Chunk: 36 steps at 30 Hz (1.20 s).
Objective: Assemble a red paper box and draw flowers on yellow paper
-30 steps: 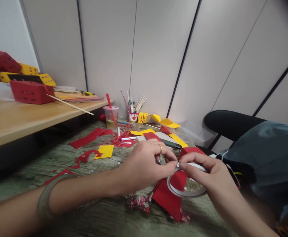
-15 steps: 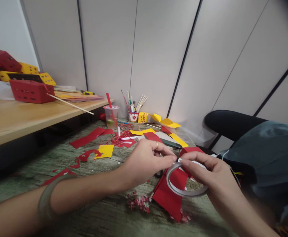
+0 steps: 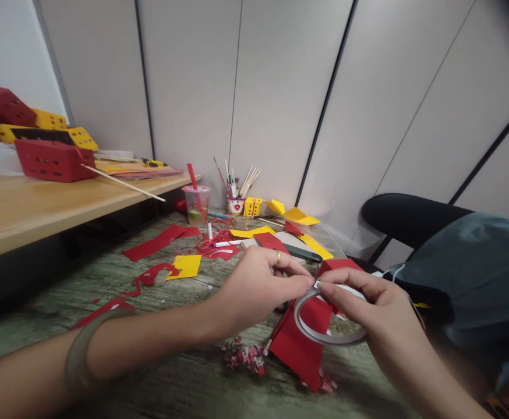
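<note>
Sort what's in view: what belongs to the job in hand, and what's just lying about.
In the job: left hand, right hand, white tape roll; probably the red paper beneath it.

Lying about, seemingly: drink cup, yellow paper square, red string, pen pot.

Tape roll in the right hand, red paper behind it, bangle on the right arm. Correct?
One slip: the bangle is on the left arm, as the head view shows. The rest stands: the tape roll is in the right hand, with red paper behind it.
</note>
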{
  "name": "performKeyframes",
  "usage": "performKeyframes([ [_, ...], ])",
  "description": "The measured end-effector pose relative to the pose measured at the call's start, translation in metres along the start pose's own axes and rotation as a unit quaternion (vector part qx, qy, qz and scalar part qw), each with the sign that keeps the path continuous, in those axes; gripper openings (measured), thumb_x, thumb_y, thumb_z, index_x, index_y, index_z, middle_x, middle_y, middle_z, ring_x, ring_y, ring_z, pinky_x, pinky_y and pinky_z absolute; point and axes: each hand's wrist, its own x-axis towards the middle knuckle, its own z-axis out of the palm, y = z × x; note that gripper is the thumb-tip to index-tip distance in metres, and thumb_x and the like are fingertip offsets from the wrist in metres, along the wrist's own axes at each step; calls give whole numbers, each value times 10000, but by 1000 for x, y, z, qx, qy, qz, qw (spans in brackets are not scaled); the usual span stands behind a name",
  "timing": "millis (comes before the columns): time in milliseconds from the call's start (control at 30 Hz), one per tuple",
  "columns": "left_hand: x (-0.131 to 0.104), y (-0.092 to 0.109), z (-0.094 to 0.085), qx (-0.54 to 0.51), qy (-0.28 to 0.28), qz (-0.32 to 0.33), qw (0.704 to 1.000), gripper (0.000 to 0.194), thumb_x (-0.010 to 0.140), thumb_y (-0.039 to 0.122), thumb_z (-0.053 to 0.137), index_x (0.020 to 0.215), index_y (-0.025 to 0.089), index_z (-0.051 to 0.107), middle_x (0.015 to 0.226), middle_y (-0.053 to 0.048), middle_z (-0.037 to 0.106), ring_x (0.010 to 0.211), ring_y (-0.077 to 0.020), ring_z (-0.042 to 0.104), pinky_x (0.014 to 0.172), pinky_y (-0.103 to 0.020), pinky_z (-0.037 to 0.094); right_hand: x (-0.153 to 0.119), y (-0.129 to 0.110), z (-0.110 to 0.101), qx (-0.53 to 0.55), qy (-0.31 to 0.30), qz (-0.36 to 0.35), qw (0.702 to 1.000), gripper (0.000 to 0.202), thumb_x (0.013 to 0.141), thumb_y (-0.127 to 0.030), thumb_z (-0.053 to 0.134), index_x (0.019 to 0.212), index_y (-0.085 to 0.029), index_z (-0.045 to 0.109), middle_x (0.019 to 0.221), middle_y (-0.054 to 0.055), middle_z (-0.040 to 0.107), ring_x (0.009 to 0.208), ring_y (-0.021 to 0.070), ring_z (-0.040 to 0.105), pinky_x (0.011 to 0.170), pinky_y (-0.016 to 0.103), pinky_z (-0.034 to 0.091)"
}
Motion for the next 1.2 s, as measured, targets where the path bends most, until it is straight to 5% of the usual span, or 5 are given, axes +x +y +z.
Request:
performKeyframes([
  [367,0,1,-3,60,-33,-2,998,97,646,176,558,656,170,654,588,25,575,558,-86,464,466,-178,338,-7,0,1,-175,3,-92,980,138,668,-348,624,674,-213,651,642,2,642,558,156,548,444,222,405],
  [900,-9,-5,8,142,71,146,977,91,630,107,556,571,167,590,557,35,549,569,-88,438,508,-199,344,-14,8,2,-311,44,-373,873,43,744,-185,559,715,-194,529,647,7,579,546,125,540,463,217,414],
  [1000,-11,-4,12,125,78,142,979,100,633,101,543,559,159,577,550,29,534,568,-91,432,505,-202,344,-15,11,0,-356,60,-415,836,45,743,-174,564,717,-189,530,624,8,573,518,115,525,465,221,408],
  [1200,2,-4,1,53,109,49,991,82,639,133,544,571,140,589,556,27,536,537,-83,450,509,-205,358,-24,8,-1,-485,102,-538,681,56,706,-156,597,668,-191,577,479,-16,576,407,111,509,408,249,366],
])
